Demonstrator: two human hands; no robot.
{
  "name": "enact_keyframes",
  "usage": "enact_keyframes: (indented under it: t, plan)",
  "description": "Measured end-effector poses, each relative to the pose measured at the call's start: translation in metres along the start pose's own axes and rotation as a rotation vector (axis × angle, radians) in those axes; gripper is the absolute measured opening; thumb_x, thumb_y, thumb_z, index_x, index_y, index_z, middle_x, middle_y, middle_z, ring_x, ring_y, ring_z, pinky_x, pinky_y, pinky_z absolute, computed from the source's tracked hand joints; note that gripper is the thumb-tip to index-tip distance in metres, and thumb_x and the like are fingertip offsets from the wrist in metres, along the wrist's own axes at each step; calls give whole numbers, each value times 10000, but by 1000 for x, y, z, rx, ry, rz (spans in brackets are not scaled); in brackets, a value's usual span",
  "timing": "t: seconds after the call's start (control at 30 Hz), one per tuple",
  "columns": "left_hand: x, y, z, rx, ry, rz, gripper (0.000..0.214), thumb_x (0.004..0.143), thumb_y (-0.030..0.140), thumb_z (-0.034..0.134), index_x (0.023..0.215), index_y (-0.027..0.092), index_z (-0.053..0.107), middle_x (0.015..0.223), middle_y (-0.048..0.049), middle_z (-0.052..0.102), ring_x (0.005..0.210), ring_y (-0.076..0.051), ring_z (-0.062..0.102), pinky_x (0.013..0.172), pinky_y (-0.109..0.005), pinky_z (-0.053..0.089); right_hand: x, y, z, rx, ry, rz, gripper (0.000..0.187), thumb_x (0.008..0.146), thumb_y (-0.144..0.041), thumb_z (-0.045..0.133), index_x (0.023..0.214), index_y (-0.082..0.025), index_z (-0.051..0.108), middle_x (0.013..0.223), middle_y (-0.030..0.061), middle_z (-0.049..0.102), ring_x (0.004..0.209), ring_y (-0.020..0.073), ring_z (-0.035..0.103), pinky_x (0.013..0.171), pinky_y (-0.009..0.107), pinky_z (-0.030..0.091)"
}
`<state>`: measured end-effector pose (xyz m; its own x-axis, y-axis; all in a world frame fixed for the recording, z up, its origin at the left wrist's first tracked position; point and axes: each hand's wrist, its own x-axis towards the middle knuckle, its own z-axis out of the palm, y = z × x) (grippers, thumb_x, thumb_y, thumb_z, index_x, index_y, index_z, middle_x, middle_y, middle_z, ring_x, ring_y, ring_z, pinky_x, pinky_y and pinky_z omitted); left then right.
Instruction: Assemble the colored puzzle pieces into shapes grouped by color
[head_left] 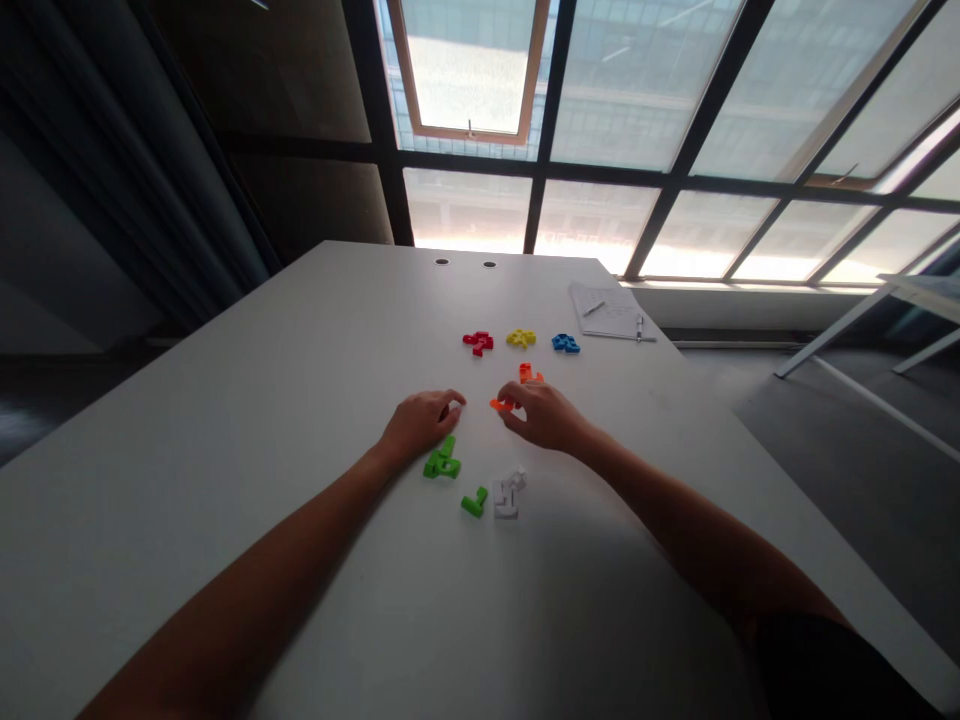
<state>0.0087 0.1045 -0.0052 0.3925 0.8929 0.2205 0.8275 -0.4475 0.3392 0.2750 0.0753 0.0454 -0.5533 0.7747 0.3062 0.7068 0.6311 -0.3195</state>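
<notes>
My right hand (547,415) is closed in a pinch on an orange block (499,405), held low over the white table. Just behind its knuckles lie more orange blocks (526,373), partly covered by the hand. My left hand (424,420) rests on the table to the left, fingers loosely curled, with a small gap between thumb and index finger and nothing clearly visible there. Close below its wrist is a cluster of green blocks (442,460). Nearer to me lie a single green block (474,502) and some white blocks (510,495) side by side.
Farther back, red blocks (478,343), yellow blocks (521,338) and blue blocks (565,343) form a row of small piles. A paper pad (611,310) with pens lies near the table's right edge. Windows and a dark curtain (142,150) stand beyond the white table (300,350).
</notes>
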Motion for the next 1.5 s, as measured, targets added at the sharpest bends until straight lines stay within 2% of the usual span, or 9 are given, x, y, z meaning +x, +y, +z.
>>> enact_keyframes:
  t: [0.17,0.3,0.47,0.67,0.77,0.87,1.03,1.23,1.5]
  plan:
    - [0,-1,0,-16,0,-3,312,1001,389,507,1155,290,759,912,-30,758,848,-225,683,799,-320,488,-3,46,-9,-228,-127,75,139,1013,-251,633,998,-164,740,880,114,753,798,239,672,714,315,418]
    - [-1,1,-1,-14,-4,-10,311,999,383,509,1154,287,761,919,-30,761,850,-223,683,794,-318,485,-7,68,-13,-179,-190,84,135,993,-264,670,1042,-184,767,921,103,777,790,229,684,687,297,429]
    - [0,1,-1,-22,-9,-16,321,996,380,503,1154,281,764,940,-31,765,861,-217,684,802,-308,487,-8,100,-22,62,-44,158,145,924,-218,689,1042,-211,773,933,46,797,804,191,718,768,272,508]
    - [0,0,2,-8,-5,-9,313,993,375,511,1157,290,763,935,-27,762,859,-222,685,802,-312,486,-12,136,-17,202,109,404,200,847,-217,705,1040,-194,751,975,50,797,763,178,733,759,275,550]
    - [0,-1,2,-1,-1,-5,305,992,364,517,1155,287,762,925,-27,759,848,-219,684,795,-310,483,-14,144,-10,119,87,481,245,798,-122,691,1022,-186,767,947,45,794,784,182,731,827,285,545]
    - [0,-1,2,3,1,-4,295,991,362,525,1150,285,762,907,-26,753,835,-216,679,788,-305,481,-13,148,-6,30,41,468,260,789,-80,675,992,-186,797,972,52,785,814,180,717,882,281,528]
    - [0,-1,3,-1,6,-10,296,989,366,527,1150,290,763,901,-25,750,841,-217,679,796,-309,485,-7,152,1,-85,56,430,297,868,-92,617,1055,-196,823,1066,86,757,900,187,687,940,277,502]
    - [0,1,1,1,-1,-18,292,987,360,531,1147,288,765,911,-29,754,849,-221,682,808,-319,490,7,152,6,-144,26,465,275,917,-177,653,1146,-192,805,1111,109,748,895,201,681,907,289,506]
    - [0,1,1,-7,10,-12,282,985,343,533,1139,289,763,922,-23,764,850,-220,690,805,-316,487,44,153,-6,-210,-112,416,308,904,-72,599,1071,-199,824,1092,92,785,968,203,694,877,256,493]
